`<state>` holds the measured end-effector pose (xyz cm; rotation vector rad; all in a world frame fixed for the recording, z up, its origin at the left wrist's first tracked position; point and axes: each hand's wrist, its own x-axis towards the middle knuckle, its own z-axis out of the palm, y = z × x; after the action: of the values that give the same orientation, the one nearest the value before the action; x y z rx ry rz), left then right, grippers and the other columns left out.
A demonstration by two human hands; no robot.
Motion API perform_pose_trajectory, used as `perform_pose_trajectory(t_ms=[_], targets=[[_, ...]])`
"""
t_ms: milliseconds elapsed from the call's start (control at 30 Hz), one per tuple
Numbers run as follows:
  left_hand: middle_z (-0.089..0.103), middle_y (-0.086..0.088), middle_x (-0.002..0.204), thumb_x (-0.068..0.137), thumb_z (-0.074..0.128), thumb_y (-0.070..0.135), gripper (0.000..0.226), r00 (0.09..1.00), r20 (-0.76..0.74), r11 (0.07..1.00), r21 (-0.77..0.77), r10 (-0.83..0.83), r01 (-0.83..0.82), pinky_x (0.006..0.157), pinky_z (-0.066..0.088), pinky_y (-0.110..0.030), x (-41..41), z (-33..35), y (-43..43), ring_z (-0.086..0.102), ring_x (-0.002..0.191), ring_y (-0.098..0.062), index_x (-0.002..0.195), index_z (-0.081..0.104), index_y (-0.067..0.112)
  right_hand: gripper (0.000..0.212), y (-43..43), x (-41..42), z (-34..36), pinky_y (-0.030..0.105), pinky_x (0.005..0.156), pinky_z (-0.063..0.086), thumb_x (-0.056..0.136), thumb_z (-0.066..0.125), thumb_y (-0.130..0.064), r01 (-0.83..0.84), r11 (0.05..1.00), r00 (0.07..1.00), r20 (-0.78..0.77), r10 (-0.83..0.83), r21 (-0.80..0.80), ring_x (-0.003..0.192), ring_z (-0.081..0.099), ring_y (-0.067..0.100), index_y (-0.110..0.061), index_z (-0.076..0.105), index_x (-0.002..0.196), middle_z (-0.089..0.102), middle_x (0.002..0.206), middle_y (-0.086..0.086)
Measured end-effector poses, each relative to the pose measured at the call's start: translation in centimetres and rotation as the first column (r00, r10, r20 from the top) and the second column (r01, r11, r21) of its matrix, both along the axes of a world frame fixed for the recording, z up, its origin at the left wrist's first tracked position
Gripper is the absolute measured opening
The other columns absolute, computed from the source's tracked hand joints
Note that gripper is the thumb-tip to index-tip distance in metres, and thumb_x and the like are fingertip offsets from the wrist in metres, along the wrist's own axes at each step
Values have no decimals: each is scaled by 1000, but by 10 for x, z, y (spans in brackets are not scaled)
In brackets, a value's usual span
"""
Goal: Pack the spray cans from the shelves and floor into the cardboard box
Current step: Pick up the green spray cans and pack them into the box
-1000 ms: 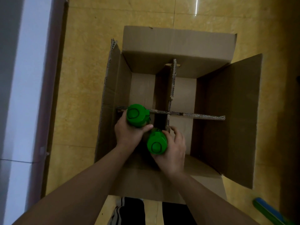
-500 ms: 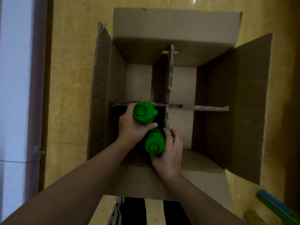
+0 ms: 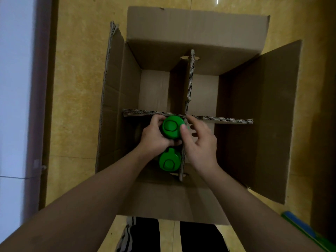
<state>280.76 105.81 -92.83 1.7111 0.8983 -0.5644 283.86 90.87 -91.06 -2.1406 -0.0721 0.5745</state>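
An open cardboard box (image 3: 254,110) stands on the floor, split by a cross-shaped cardboard divider (image 3: 190,82) into compartments. Two spray cans with green caps stand upright in the near-left compartment. My left hand (image 3: 154,137) grips the farther can (image 3: 171,127) by its top, just under the cross divider. The nearer can (image 3: 170,160) stands free against the centre divider. My right hand (image 3: 198,142) hovers over the centre divider with fingers spread, its thumb touching the farther can's cap, holding nothing.
The box flaps are folded out on all sides over a yellow tiled floor (image 3: 78,88). A white wall with a dark frame (image 3: 41,88) runs along the left. A green and blue object (image 3: 305,228) lies at the bottom right. My dark trouser legs (image 3: 172,235) show below the box.
My right hand let go of the nearer can, which now stands in the compartment, and moved up toward the farther can. My left hand lowered its can deeper against the divider.
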Motion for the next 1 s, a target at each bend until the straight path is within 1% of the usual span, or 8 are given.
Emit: perform_pose_trajectory(t_ms=[167, 300, 400, 500, 633, 767, 867, 1000], targets=[[64, 0, 128, 78, 64, -13, 72, 980, -87, 933, -302, 177, -195, 79, 53, -31, -14, 5, 11, 62, 113, -19, 134, 46, 28, 69, 18, -3, 7, 40, 106, 45, 89, 58, -63, -141, 987, 990, -38, 138, -82, 129, 46, 12, -30, 43, 148, 52, 141, -5], [62, -8, 132, 74, 55, -9, 72, 854, -185, 761, -391, 486, -518, 98, 52, -41, -29, 11, 5, 62, 117, -24, 140, 47, 17, 62, 19, -19, 15, 42, 101, 51, 87, 56, -63, 104, 994, 989, -102, -108, -44, 122, 52, 10, -29, 49, 139, 56, 130, -9], [64, -9, 129, 96, 53, 12, 39, 709, -368, 644, -301, 602, -703, 99, 51, -45, -38, 13, -8, 62, 114, -24, 135, 55, 15, 65, 15, -31, 17, 47, 99, 53, 77, 52, -69, 199, 980, 940, -287, -185, 22, 121, 55, 11, -41, 46, 135, 54, 130, -13], [69, -14, 122, 100, 52, 40, 37, 574, -608, 455, -359, 548, -815, 89, 55, -48, -36, 18, -19, 64, 112, -33, 127, 64, 17, 73, 15, -26, 24, 46, 106, 48, 83, 55, -68, 93, 996, 969, -229, -94, -14, 128, 49, 12, -36, 41, 147, 48, 137, -10], [75, -19, 102, 99, 50, 39, 34, 514, -640, 319, -403, 571, -858, 96, 50, -56, -28, 25, -26, 64, 107, -39, 115, 68, 16, 68, 32, 1, 23, 42, 113, 40, 89, 66, -54, -190, 969, 965, -210, 155, -160, 137, 42, 20, -32, 43, 149, 43, 151, 0], [72, -18, 85, 98, 55, 29, 23, 495, -659, 375, -330, 566, -867, 100, 50, -48, -22, 34, -24, 64, 90, -34, 99, 64, 8, 59, 42, 17, 21, 40, 99, 52, 84, 77, -39, -155, 975, 945, -312, 99, -160, 117, 59, 21, -25, 58, 138, 63, 127, 3], [74, -16, 74, 95, 62, 31, 24, 518, -671, 451, -294, 530, -843, 82, 56, -42, -20, 29, -25, 68, 84, -30, 101, 66, 7, 57, 42, 19, 25, 36, 97, 52, 83, 78, -30, -60, 986, 953, -302, 10, -157, 114, 61, 22, -22, 60, 137, 66, 123, 5], [76, -12, 84, 95, 59, 35, 29, 577, -612, 545, -267, 541, -794, 62, 57, -35, -18, 21, -30, 72, 81, -28, 110, 68, 12, 58, 47, 23, 31, 35, 99, 51, 85, 75, -25, -75, 985, 963, -266, 32, -153, 118, 58, 23, -19, 57, 140, 64, 126, 6]])
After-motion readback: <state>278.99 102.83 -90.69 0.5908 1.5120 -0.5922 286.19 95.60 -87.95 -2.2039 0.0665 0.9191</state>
